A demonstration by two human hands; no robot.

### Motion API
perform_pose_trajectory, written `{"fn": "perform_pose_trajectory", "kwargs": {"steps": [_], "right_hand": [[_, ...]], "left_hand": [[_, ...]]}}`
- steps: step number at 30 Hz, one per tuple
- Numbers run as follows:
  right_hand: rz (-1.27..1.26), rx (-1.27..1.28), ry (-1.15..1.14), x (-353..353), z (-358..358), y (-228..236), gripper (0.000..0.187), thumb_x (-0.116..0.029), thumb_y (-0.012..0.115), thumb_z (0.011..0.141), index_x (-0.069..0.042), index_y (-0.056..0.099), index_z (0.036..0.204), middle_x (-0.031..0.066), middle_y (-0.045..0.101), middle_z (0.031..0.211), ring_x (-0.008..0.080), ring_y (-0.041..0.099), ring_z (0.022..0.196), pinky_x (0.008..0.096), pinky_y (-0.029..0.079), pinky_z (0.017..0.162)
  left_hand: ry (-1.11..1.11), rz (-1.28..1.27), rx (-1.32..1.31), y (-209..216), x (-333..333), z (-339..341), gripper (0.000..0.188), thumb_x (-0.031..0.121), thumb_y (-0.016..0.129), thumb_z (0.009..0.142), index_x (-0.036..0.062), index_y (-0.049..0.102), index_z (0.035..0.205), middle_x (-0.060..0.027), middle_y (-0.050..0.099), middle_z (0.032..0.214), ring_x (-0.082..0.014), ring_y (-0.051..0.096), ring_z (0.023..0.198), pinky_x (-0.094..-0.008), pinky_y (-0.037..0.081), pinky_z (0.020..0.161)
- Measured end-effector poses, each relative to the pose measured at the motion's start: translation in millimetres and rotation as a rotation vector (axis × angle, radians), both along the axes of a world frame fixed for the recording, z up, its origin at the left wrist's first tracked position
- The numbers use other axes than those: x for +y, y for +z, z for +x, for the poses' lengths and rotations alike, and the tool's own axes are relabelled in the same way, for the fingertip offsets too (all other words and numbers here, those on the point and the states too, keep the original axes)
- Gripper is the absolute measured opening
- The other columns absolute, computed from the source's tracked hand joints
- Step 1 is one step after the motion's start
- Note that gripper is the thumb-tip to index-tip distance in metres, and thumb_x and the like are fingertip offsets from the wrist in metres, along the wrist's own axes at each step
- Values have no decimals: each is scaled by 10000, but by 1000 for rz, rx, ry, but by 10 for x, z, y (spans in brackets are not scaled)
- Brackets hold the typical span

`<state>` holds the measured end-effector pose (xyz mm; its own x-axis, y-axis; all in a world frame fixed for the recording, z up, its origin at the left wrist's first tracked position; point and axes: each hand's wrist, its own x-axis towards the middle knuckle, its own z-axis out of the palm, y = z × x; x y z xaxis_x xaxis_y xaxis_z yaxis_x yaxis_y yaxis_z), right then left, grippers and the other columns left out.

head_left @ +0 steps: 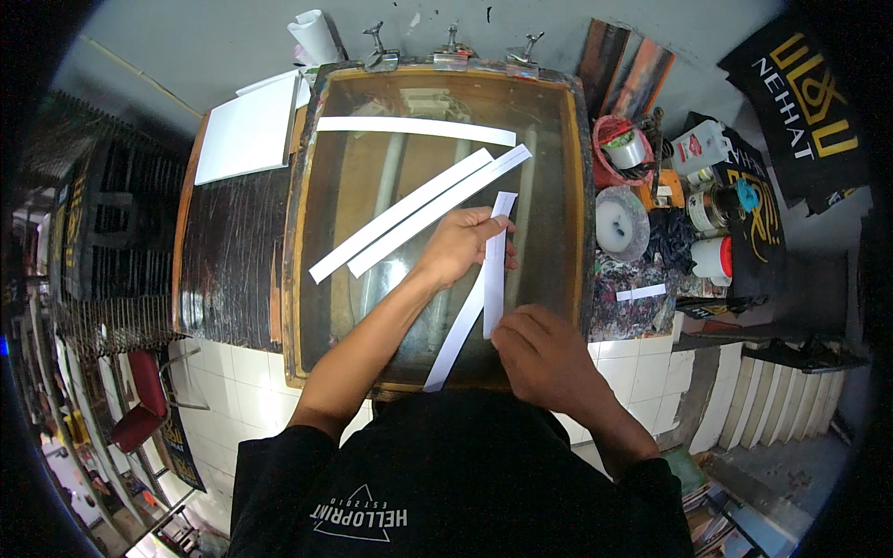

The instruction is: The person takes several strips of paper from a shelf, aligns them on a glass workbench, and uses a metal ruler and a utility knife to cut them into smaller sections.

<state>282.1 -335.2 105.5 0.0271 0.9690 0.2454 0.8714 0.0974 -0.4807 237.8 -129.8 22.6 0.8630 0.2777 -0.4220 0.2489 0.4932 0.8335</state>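
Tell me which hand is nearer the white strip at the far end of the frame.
Left. The left hand grips a paper strip below the far white strip in the picture; the right hand is lower and further right, at the held strip's lower end.

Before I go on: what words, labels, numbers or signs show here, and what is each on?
Wording isn't copied out; by place:
Black shirt: white lettering with a triangle outline, upside down in view.
Black cloth at upper right: white capitals beside a gold emblem.
White container: red label, too small to read.
Held white strip: faint marks near its top end, too small to read.
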Motion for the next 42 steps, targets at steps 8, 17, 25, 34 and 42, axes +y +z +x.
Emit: {"fn": "perform_pose_trajectory", "kwargs": {"steps": [8,17,25,34,42], "right_hand": [[-79,100,169,-80,-103,339,132,-46,700,843,-1,647,955,139,646,971,283,660,920,392,569,770],[-75,273,-184,62,160,559,80,-83,697,863,-63,652,927,106,661,905,295,673,829,403,554,727],[-73,298,-315,358,706,597,65,-27,717,854,11,679,889,87,682,799,162,638,693,296,490,624],[-202,252,-328,792,1287,285,154,-132,686,880,21,700,882,54,665,724,104,577,636,282,446,594],[-527,684,-483,660,1301,-230,148,-145,682,895,2,689,879,25,684,752,97,643,630,244,496,525]], "left_hand": [[56,68,46,-69,59,6,279,237,545,1063,-24,640,1094,-144,681,832,-258,741,754,-346,634,670],[-128,-212,14,-103,27,-153,532,465,456,1076,-6,530,1312,-245,716,963,-282,757,807,-355,639,698],[-158,-546,-332,-130,-291,-522,575,448,468,1065,-41,464,1367,-290,675,1168,-330,721,1034,-421,596,890],[-224,-218,-177,-168,-298,-582,323,195,508,1052,-24,535,1288,-215,708,1080,-207,708,772,-309,585,657],[-322,22,217,94,-57,-867,400,340,549,1051,-45,632,1116,-180,726,791,-215,702,596,-308,566,530]]}}
